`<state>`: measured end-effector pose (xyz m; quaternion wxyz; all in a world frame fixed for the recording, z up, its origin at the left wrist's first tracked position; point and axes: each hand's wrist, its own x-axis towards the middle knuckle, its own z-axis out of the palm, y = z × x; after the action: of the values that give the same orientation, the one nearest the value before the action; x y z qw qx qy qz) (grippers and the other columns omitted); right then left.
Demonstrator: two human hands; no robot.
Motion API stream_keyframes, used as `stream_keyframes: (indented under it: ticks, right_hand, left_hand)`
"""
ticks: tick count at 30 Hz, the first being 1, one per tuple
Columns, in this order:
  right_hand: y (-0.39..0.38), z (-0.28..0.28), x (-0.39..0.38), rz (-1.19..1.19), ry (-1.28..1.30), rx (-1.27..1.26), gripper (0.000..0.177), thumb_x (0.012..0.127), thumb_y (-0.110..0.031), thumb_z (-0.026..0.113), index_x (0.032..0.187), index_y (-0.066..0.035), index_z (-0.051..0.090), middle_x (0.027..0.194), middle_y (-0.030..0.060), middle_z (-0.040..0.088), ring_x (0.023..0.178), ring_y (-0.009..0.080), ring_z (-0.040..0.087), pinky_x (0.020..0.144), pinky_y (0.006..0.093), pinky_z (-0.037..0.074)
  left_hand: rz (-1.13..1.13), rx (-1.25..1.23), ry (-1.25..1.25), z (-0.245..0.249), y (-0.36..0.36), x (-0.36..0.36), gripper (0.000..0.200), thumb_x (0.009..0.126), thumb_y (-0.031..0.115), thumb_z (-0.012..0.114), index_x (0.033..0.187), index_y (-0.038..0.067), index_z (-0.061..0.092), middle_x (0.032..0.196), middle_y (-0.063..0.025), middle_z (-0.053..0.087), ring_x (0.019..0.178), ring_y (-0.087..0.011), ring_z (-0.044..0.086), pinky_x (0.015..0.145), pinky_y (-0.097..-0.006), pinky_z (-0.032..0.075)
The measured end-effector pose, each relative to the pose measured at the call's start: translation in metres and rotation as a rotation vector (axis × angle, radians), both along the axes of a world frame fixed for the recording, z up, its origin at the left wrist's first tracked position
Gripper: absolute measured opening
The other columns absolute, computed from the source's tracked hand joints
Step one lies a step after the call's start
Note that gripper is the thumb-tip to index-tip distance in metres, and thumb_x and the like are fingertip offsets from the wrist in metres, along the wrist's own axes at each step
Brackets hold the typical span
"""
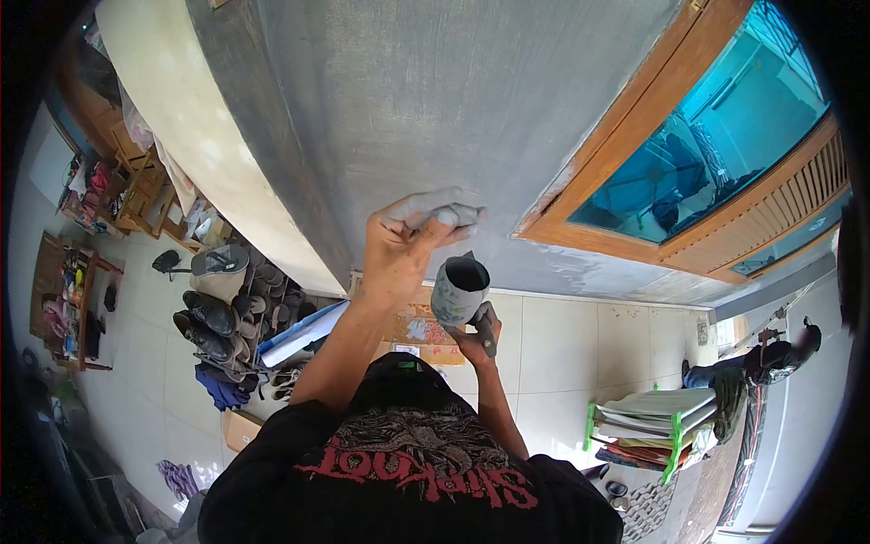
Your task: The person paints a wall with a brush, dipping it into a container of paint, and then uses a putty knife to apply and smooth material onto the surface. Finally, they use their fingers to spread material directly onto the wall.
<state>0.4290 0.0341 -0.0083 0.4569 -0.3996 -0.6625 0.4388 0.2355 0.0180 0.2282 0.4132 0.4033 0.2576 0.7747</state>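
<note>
My left hand (424,220) is raised in front of the grey wall (390,100), its fingers curled together and coated in grey paste. What those fingers hold, if anything, I cannot make out. Lower and to the right, my right hand (478,347) grips a grey-smeared cup (459,295) with its dark open mouth facing up. A flat grey piece (490,333) sticks out beside the cup at the same hand. The wall surface has uneven, streaky grey patches.
A wooden-framed window (625,195) with blue glass is at right. Shoes (213,313) crowd a rack at left. A green-framed rack with cloths (648,422) stands lower right. One person (770,358) is at far right. Cardboard (421,326) lies along the wall's foot.
</note>
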Motion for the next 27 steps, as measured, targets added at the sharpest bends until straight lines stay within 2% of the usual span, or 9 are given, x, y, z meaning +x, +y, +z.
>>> stream_keyframes:
  ticks: [1,5,7,9,15,17,19,24,27]
  right_hand:
    - [0.0,0.0,0.001,-0.006,-0.028,0.033,0.05,0.065,-0.011,0.096,0.095,-0.003,0.057,0.085,0.008,0.069,0.084,0.0129,0.068,0.075,0.0316,0.056]
    - [-0.002,0.005,0.004,-0.004,-0.057,0.029,0.049,0.065,-0.012,0.096,0.088,-0.006,0.053,0.083,0.0074,0.068,0.083,0.012,0.066,0.075,0.0312,0.056]
    - [-0.005,0.009,0.003,0.003,0.006,-0.034,0.057,0.064,-0.005,0.097,0.082,-0.011,0.043,0.081,-0.0025,0.049,0.079,0.007,0.048,0.071,0.024,0.047]
    - [-0.004,0.005,0.003,0.006,0.028,-0.051,0.057,0.064,-0.006,0.098,0.081,-0.011,0.043,0.08,-0.0026,0.05,0.077,0.0068,0.047,0.07,0.0238,0.047]
    - [-0.009,0.013,0.004,-0.029,-0.046,0.021,0.058,0.064,-0.011,0.098,0.078,-0.011,0.042,0.074,-0.0033,0.05,0.071,0.0056,0.045,0.062,0.0228,0.043]
    - [-0.009,0.011,0.007,-0.029,-0.032,0.026,0.058,0.064,-0.013,0.098,0.078,-0.012,0.043,0.073,-0.0035,0.049,0.069,0.0054,0.045,0.06,0.0225,0.042]
    - [-0.01,0.014,0.01,-0.025,-0.098,0.024,0.054,0.065,-0.018,0.098,0.082,-0.009,0.048,0.077,0.0048,0.065,0.074,0.0085,0.062,0.067,0.0274,0.053]
    - [-0.01,0.016,0.014,-0.017,-0.124,0.03,0.055,0.065,-0.017,0.098,0.083,-0.009,0.047,0.077,0.0047,0.066,0.075,0.0088,0.063,0.068,0.0279,0.054]
    - [-0.01,0.011,0.016,-0.009,-0.127,0.022,0.055,0.065,-0.017,0.098,0.083,-0.01,0.047,0.078,0.005,0.066,0.075,0.0095,0.063,0.068,0.0282,0.054]
  left_hand:
    - [-0.051,-0.02,-0.041,0.001,0.0,-0.002,0.033,0.096,0.007,0.07,0.125,-0.008,0.063,0.112,-0.0188,0.074,0.111,-0.0355,0.071,0.095,-0.0465,0.06]
    - [-0.171,-0.014,-0.132,0.003,0.005,0.0,0.05,0.097,0.007,0.068,0.142,-0.008,0.05,0.127,-0.021,0.068,0.125,-0.0363,0.063,0.106,-0.0459,0.054]
    - [-0.173,-0.025,-0.171,0.0,0.008,0.002,0.052,0.098,0.006,0.067,0.144,-0.008,0.048,0.13,-0.0211,0.067,0.128,-0.036,0.061,0.107,-0.0454,0.052]
    - [-0.175,-0.032,-0.208,-0.006,0.013,-0.002,0.053,0.098,0.006,0.066,0.145,-0.007,0.047,0.133,-0.0211,0.065,0.13,-0.0356,0.059,0.109,-0.0449,0.051]
    - [0.008,-0.347,-0.078,-0.058,0.051,-0.031,0.032,0.098,0.014,0.07,0.124,-0.004,0.065,0.112,-0.0144,0.073,0.101,-0.0246,0.073,0.087,-0.0363,0.06]
    - [0.134,-0.445,-0.092,-0.077,0.064,-0.034,0.019,0.096,0.015,0.073,0.106,-0.002,0.072,0.098,-0.0115,0.075,0.085,-0.0251,0.075,0.072,-0.0336,0.063]
    - [0.137,-0.454,-0.122,-0.093,0.07,-0.036,0.018,0.095,0.016,0.074,0.103,0.0,0.073,0.097,-0.0109,0.075,0.082,-0.0238,0.075,0.071,-0.0328,0.063]
    - [0.156,-0.446,-0.096,-0.095,0.063,-0.024,0.019,0.098,0.021,0.072,0.093,0.003,0.072,0.088,-0.0086,0.074,0.077,-0.0204,0.074,0.068,-0.0317,0.061]
    - [0.248,-0.36,-0.051,-0.097,0.061,-0.021,0.031,0.102,0.029,0.067,0.081,0.006,0.066,0.074,-0.0043,0.066,0.067,-0.0169,0.07,0.061,-0.031,0.055]
